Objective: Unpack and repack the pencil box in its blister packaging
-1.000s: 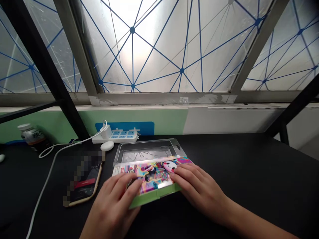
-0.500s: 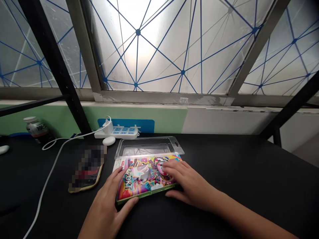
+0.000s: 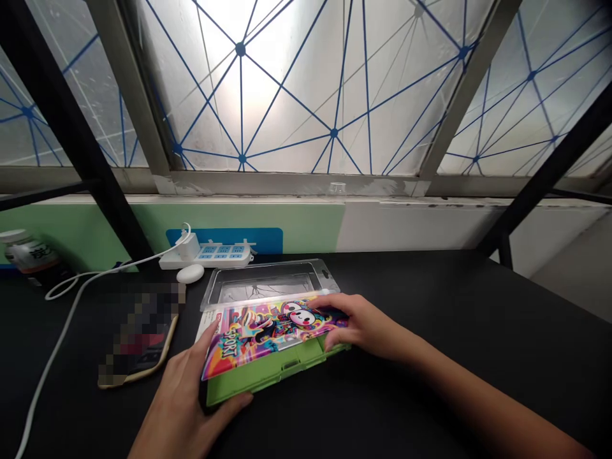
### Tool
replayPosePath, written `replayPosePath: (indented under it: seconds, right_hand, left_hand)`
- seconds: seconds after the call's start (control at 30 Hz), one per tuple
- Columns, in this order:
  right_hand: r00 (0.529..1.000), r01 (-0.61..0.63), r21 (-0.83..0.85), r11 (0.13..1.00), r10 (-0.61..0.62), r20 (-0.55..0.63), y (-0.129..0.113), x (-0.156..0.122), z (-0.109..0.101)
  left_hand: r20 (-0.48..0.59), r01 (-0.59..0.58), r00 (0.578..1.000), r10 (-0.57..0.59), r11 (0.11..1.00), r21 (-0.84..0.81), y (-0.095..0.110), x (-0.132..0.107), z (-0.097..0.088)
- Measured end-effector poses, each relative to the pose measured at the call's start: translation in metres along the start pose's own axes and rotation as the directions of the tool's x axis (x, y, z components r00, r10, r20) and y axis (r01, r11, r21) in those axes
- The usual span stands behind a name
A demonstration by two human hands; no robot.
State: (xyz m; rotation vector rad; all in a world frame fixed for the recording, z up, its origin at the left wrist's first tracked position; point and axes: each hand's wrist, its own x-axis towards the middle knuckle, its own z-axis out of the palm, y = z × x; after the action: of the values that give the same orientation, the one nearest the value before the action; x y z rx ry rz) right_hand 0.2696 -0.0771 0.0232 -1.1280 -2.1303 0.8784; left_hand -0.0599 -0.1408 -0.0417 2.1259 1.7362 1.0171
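A green pencil case [image 3: 268, 377] with a latch on its front edge lies tilted slightly on the black table. Its colourful printed cover [image 3: 268, 336], with cartoon figures and the letters "SPORT", stands raised along the front, baring a green strip. My left hand [image 3: 186, 389] is wrapped round the case's left end, thumb at the front and fingers along the side. My right hand [image 3: 356, 325] pinches the cover's right part, thumb at its front edge and fingers on top. A clear plastic tray [image 3: 272, 284] lies behind the case.
To the left lies a phone [image 3: 157, 357] in a pale-edged case. Behind it are a small white oval case [image 3: 190, 274] and a power strip [image 3: 222, 255] with a plugged-in white cable [image 3: 52, 366]. A capped bottle [image 3: 33, 258] stands far left. Black metal posts [image 3: 115, 204] flank the table.
The printed cover has come up at the front, so more of the green case shows. My right hand has gone from lying flat on top to pinching the cover. The view has shifted slightly right.
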Motion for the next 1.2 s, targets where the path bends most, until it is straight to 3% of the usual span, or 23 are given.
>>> replayPosePath:
  seconds: [0.17,0.27,0.5,0.63,0.73,0.87,1.03,1.2]
  right_hand:
    - [0.961,-0.147,0.171,0.974,0.181,-0.207,0.009,0.002,-0.004]
    - [0.947,-0.153,0.217,0.964,0.206,-0.247,0.019,0.003,0.001]
    - [0.971,-0.094,0.043,0.995,0.101,-0.218,0.019,0.000,0.002]
    - [0.999,0.002,0.039,0.999,0.000,-0.042,0.014,-0.008,-0.010]
    - [0.995,0.010,0.026,1.000,-0.013,0.097,0.012,-0.013,-0.016]
    - [0.992,0.022,-0.129,0.991,-0.006,0.125,0.011,-0.014,-0.012]
    - [0.998,0.058,-0.107,0.993,-0.054,0.040,0.011,-0.007,-0.004]
    - [0.996,-0.078,0.007,0.997,0.077,0.038,0.010,-0.006,-0.006]
  left_hand:
    - [0.046,0.032,0.998,-0.031,0.999,-0.017,0.006,-0.002,-0.005]
    - [0.060,0.031,0.998,-0.030,0.999,-0.013,0.010,-0.002,-0.008]
    - [0.085,0.045,0.995,-0.051,0.997,0.063,-0.001,0.000,-0.009]
    - [0.089,0.097,0.991,-0.102,0.994,0.053,-0.007,0.000,-0.011]
    - [0.082,0.197,0.977,-0.199,0.980,0.034,-0.005,0.002,-0.014]
    - [0.051,0.319,0.946,-0.319,0.948,0.013,0.009,0.004,-0.017]
    - [-0.009,0.189,0.982,-0.189,0.982,-0.024,0.009,0.003,-0.013]
    - [0.047,0.102,0.993,-0.104,0.994,0.039,-0.005,0.004,-0.010]
